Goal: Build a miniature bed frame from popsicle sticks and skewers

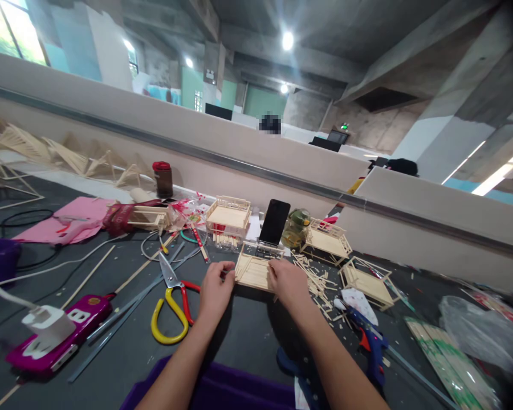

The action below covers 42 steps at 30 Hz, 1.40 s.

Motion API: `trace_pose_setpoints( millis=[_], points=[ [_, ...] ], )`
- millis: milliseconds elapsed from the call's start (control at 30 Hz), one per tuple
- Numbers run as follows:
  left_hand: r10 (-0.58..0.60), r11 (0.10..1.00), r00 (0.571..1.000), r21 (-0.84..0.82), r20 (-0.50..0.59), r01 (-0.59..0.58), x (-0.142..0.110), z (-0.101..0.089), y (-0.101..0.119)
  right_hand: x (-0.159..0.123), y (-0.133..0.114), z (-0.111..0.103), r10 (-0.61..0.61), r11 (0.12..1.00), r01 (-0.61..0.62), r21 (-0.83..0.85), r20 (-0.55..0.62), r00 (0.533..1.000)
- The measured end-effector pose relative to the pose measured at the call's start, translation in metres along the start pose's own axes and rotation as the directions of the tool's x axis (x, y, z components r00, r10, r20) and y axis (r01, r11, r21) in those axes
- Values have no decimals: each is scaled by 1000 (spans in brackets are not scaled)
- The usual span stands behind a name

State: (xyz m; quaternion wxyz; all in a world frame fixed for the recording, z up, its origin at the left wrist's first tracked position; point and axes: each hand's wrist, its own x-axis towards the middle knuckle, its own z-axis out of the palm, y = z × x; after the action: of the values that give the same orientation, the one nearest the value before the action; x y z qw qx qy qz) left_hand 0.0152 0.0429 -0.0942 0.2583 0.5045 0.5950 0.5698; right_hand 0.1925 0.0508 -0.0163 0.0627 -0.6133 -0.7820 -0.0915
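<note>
A small model of thin wooden sticks [253,271], with a flat slatted base and a railing at its back, rests on the dark table in front of me. My left hand [216,289] has its fingers curled at the model's left edge. On the right side, my right hand [289,283] pinches the model's corner; its fingertips are partly hidden. Just behind stands a black phone [275,222], tilted on a stand. Loose short sticks [318,282] lie scattered beside my right hand. Scissors [174,307] with yellow and red handles lie left of my left hand.
Similar stick models [228,216] stand behind and to the right. A blue glue gun [370,339] lies at right, a pink glue gun [70,229] at left. A purple power strip [64,336] with a white plug and cables occupies the left. A low partition [239,154] closes the back.
</note>
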Motion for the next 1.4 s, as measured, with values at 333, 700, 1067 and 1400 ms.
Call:
trace_pose_setpoints(
  millis=[333, 700, 1067, 1400],
  points=[
    [157, 912, 976, 356, 150, -201, -9, -5, 15, 29, -14, 20, -1, 999, 7, -47, 130, 991],
    [163, 902, 969, 369, 183, -222, -13, -4, 19, 30, -7, 18, -5, 1000, 2, 22, 130, 991],
    [59, 983, 979, 159, 197, -91, 0, -14, 6, 32, -22, 16, -27, 988, 7, 156, 127, 992],
    [95, 964, 974, 225, 206, -141, -5, -11, 8, 28, -29, 17, -73, 982, 47, 183, 139, 988]
  ],
)
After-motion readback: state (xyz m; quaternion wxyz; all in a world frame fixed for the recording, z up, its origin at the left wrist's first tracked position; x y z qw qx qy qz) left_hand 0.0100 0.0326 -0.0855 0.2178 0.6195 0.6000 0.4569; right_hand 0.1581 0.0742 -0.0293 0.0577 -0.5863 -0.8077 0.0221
